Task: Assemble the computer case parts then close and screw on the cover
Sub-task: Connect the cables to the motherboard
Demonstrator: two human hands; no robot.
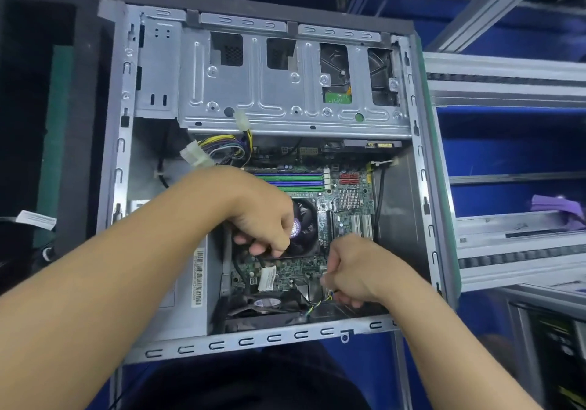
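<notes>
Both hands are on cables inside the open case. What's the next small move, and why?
Probably press the wire, which the right hand pinches, into a header on the motherboard, while the left hand holds the black cable off the CPU fan. The wire's end is hidden under the fingers, so I cannot tell whether it is seated.

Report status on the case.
Left hand grips black cable by CPU fan. Right hand pinches coloured wires. Computer case open, white connectors loose.
</notes>
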